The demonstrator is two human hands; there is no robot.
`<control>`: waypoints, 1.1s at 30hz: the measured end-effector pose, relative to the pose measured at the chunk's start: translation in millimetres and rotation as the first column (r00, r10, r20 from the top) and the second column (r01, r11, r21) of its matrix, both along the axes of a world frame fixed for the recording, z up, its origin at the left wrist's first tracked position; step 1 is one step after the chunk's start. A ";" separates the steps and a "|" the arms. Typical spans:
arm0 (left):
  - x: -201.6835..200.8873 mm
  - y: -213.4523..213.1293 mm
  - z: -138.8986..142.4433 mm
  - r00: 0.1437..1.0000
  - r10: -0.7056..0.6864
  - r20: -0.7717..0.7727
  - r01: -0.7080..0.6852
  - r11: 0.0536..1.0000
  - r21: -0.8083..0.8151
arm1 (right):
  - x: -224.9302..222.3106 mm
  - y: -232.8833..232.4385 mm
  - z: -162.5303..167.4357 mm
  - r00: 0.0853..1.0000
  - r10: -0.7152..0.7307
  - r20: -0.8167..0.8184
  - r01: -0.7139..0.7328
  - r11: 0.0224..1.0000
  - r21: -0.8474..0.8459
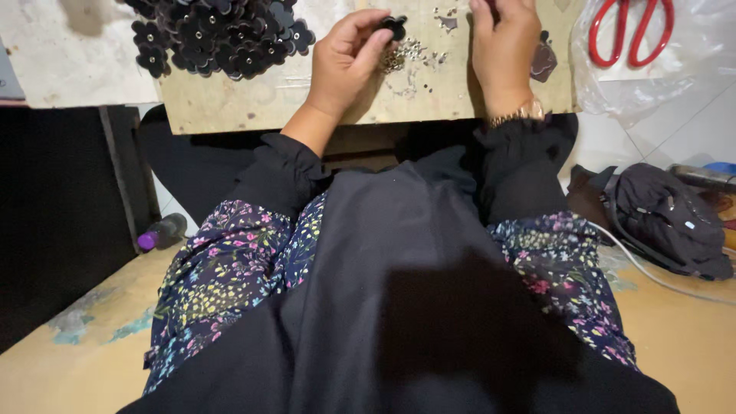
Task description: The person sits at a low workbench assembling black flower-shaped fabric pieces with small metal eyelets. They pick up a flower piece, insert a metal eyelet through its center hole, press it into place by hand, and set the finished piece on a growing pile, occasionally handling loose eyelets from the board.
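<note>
Flower piece [395, 27], small and black, is pinched between thumb and fingertips of the left hand [345, 61], held just above the wooden board [230, 100], probably so it stays close to the bits it gets worked with. Right under and beside that pinch there's a scatter of tiny silver studs [410, 54] on the board, within easy reach.

The right hand [502, 50] is a little way off to the right, palm down with fingers pressed on the board's far edge; can't tell if it's got anything under the fingertips, they run out of frame. Gold bracelet [517, 113] on that wrist. Just past it lies a dark flat scrap [543, 61].

Off to the left of the pinch, a big heap of finished-looking black flowers [222, 34] sits on the board corner, apart from the hands. Further right, red-handled scissors [630, 31] lie on a clear plastic bag [675, 69]. Down by the floor: a purple-capped bottle [161, 231] on the left, a dark bag [667, 218] on the right. Nothing's really blocking the hands.
</note>
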State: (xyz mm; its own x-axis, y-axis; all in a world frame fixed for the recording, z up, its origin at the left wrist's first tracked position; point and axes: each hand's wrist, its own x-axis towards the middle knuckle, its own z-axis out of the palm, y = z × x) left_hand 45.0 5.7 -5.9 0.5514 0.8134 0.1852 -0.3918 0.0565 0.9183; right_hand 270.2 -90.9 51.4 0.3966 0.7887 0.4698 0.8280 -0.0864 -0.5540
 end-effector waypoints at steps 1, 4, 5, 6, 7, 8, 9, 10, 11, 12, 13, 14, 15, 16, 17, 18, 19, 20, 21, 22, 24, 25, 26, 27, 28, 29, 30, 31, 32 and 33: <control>1.3 1.6 -2.8 0.998 -0.028 0.056 0.029 0.999 -0.030 | 5.7 3.8 -1.7 1.000 -0.004 -0.003 0.004 0.999 -0.040; 1.2 3.7 -8.7 0.982 -0.067 0.178 0.091 0.987 -0.130 | 11.1 10.5 -10.5 1.000 0.006 0.023 -0.004 0.996 -0.094; 2.2 3.7 -9.9 0.979 -0.064 0.192 0.098 0.980 -0.172 | 10.7 11.7 -13.7 1.000 -0.022 0.014 0.023 0.992 -0.126; 1.9 3.6 -10.7 0.976 -0.062 0.208 0.108 0.971 -0.215 | 10.2 12.4 -15.5 0.999 -0.051 0.006 0.051 0.986 -0.160; 1.7 4.0 -11.4 0.976 -0.065 0.209 0.116 0.963 -0.242 | 9.8 13.2 -15.6 0.997 -0.083 0.001 0.082 0.978 -0.194; 1.8 4.3 -11.7 0.975 -0.070 0.213 0.127 0.955 -0.268 | 9.0 13.4 -16.0 0.995 -0.052 0.091 0.064 0.990 -0.129; 1.9 5.8 -11.7 0.973 -0.077 0.219 0.140 0.947 -0.289 | 8.4 13.6 -16.3 0.983 -0.028 0.183 0.040 0.997 -0.062; 1.7 7.9 -11.4 0.964 -0.092 0.251 0.168 0.938 -0.304 | 6.9 14.3 -15.5 0.961 -0.011 0.276 0.010 1.000 0.003; 1.7 9.1 -10.8 0.954 -0.105 0.282 0.197 0.927 -0.320 | 4.3 14.7 -12.9 0.987 0.001 0.160 -0.001 1.000 -0.002; 1.0 9.2 -10.1 0.942 -0.117 0.314 0.226 0.914 -0.337 | -1.4 14.4 -10.2 0.999 0.013 0.042 -0.013 1.000 -0.007; 1.2 11.8 -9.1 0.962 -0.113 0.249 0.192 0.928 -0.319 | -9.6 13.9 -7.1 0.997 0.024 -0.077 -0.025 1.000 -0.011; 0.8 14.1 -7.8 0.977 -0.105 0.184 0.157 0.942 -0.297 | -20.2 13.4 -3.9 0.987 0.063 -0.146 -0.059 0.998 0.027; 0.7 14.4 -7.0 0.989 -0.092 0.117 0.122 0.954 -0.272 | -32.9 13.8 -1.6 0.971 0.106 -0.214 -0.093 0.993 0.068; 0.7 15.0 -6.0 0.978 -0.108 0.178 0.159 0.940 -0.303 | -46.2 15.1 0.7 0.948 0.151 -0.281 -0.125 0.986 0.110; -0.7 12.8 -5.4 0.964 -0.122 0.236 0.198 0.922 -0.332 | -59.1 17.2 2.8 0.937 0.182 -0.297 -0.148 0.980 0.134; -2.2 10.6 -5.1 0.946 -0.134 0.295 0.239 0.902 -0.358 | -71.6 18.8 4.9 0.926 0.210 -0.313 -0.168 0.973 0.158; -1.4 11.7 -4.9 0.958 -0.131 0.253 0.217 0.912 -0.348 | -79.2 20.0 7.8 0.916 0.237 -0.324 -0.185 0.966 0.183; -1.4 11.2 -5.2 0.968 -0.129 0.213 0.197 0.922 -0.333 | -84.6 21.3 10.9 0.917 0.242 -0.318 -0.194 0.966 0.173; -0.7 12.6 -5.7 0.977 -0.126 0.174 0.176 0.933 -0.314 | -88.4 23.1 13.4 0.918 0.248 -0.311 -0.205 0.965 0.164; 0.1 14.5 -6.3 0.978 -0.128 0.167 0.173 0.941 -0.289 | -90.8 24.2 15.7 0.918 0.254 -0.304 -0.216 0.964 0.155; 1.6 16.1 -8.7 0.981 -0.126 0.148 0.160 0.955 -0.250 | -92.0 24.9 18.2 0.928 0.259 -0.268 -0.221 0.961 0.165; 2.4 17.0 -9.9 0.981 -0.126 0.144 0.160 0.954 -0.254 | -92.0 25.2 18.4 0.932 0.264 -0.250 -0.226 0.959 0.169; 3.1 17.5 -11.0 0.982 -0.127 0.140 0.161 0.952 -0.259 | -92.1 25.3 18.1 0.934 0.263 -0.241 -0.224 0.958 0.177; 3.7 17.5 -11.7 0.982 -0.131 0.138 0.164 0.950 -0.264 | -91.7 25.4 17.5 0.938 0.259 -0.232 -0.219 0.958 0.184; 3.7 17.0 -12.3 0.978 -0.132 0.161 0.173 0.944 -0.281 | -92.1 25.2 16.4 0.941 0.253 -0.223 -0.212 0.959 0.190; 3.9 16.9 -12.3 0.974 -0.134 0.184 0.185 0.937 -0.297 | -92.5 24.9 15.1 0.945 0.252 -0.209 -0.214 0.959 0.187; 3.7 15.9 -11.9 0.969 -0.138 0.207 0.199 0.930 -0.310 | -93.2 24.8 13.9 0.949 0.249 -0.194 -0.214 0.959 0.186; 3.8 15.9 -11.0 0.975 -0.126 0.181 0.176 0.938 -0.297 | -93.0 24.7 12.9 0.953 0.247 -0.177 -0.214 0.959 0.186; 3.1 16.2 -9.6 0.981 -0.114 0.155 0.154 0.947 -0.283 | -93.3 24.1 12.3 0.956 0.259 -0.137 -0.230 0.953 0.198; 2.5 16.1 -7.9 0.987 -0.101 0.129 0.132 0.954 -0.269 | -94.0 23.0 11.7 0.958 0.271 -0.098 -0.246 0.946 0.209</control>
